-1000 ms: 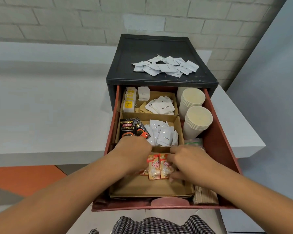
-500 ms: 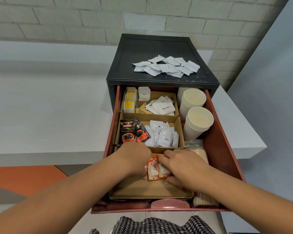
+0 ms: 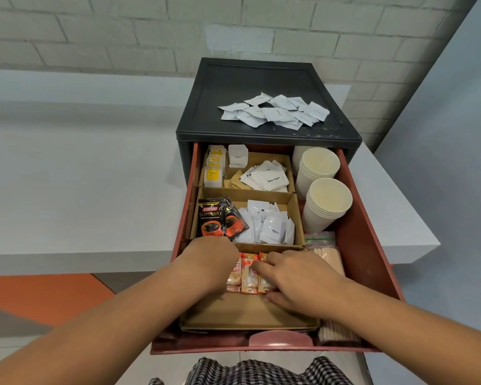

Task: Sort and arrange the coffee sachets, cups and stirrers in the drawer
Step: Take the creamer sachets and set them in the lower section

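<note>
- At the front cardboard compartment (image 3: 247,312) of the red drawer (image 3: 367,268), both hands meet over a row of orange creamer sachets (image 3: 249,273).
- Right hand (image 3: 295,276): fingers are curled across the top faces of the sachets, and the thumb is set against their near edge, so the row is pinched.
- Left hand (image 3: 210,262): knuckles up, it covers the left end of the row. Its fingers bend down out of sight, so whether they grip a sachet cannot be told.
- Middle compartment: black Kopiko coffee sachets (image 3: 214,218) lie on the left, white coffee sachets (image 3: 267,226) on the right.
- Rear compartment: yellow tea bags (image 3: 213,169) stand along the left wall, with white sugar sachets (image 3: 267,177) beside them.
- Right side of the drawer: two stacks of paper cups (image 3: 326,201) stand one behind the other, mouths up.
- Wooden stirrers (image 3: 329,257) lie just in front of the cups, partly under the right forearm.
- Black cabinet (image 3: 261,79): its top carries a loose pile of white sachets (image 3: 275,111).
</note>
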`<state>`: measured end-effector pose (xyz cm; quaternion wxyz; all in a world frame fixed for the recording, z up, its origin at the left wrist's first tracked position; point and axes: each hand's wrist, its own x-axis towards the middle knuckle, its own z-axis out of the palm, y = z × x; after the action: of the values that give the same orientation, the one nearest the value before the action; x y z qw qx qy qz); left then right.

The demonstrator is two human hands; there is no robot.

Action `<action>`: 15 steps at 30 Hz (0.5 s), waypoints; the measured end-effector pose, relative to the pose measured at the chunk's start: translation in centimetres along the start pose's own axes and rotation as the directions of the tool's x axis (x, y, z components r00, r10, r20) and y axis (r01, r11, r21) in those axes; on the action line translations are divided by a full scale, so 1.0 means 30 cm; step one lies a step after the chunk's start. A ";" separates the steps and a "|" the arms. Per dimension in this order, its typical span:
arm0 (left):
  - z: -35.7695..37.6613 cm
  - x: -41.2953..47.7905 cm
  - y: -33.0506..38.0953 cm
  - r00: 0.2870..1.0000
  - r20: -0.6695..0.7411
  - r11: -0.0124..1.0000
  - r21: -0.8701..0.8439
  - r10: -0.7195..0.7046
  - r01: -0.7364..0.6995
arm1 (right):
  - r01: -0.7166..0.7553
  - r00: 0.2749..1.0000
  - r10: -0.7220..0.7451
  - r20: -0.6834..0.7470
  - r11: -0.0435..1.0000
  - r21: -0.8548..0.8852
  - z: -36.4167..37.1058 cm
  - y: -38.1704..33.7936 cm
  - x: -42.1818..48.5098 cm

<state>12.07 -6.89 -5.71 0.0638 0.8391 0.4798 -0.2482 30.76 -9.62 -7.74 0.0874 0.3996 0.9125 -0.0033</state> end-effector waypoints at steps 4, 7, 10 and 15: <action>-0.005 -0.009 0.001 1.000 0.004 0.999 -0.029 0.020 -0.020 | -0.010 1.000 0.010 0.019 1.000 -0.010 -0.003 0.005 -0.004; -0.008 -0.012 0.001 1.000 0.006 0.999 -0.033 0.022 -0.022 | -0.011 0.999 0.012 0.031 0.999 -0.035 -0.001 0.011 -0.006; -0.007 -0.012 0.000 1.000 -0.002 0.999 -0.035 0.030 -0.030 | 0.000 0.999 0.002 0.034 0.999 -0.055 -0.002 0.019 -0.008; -0.012 -0.016 -0.005 0.999 0.009 0.998 -0.059 0.036 -0.035 | -0.005 1.000 0.006 0.009 1.000 -0.006 -0.014 0.018 -0.010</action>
<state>11.89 -7.06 -5.15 0.0953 0.8441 0.4715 -0.2369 31.29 -9.43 -7.24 0.0926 0.4018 0.9110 -0.0019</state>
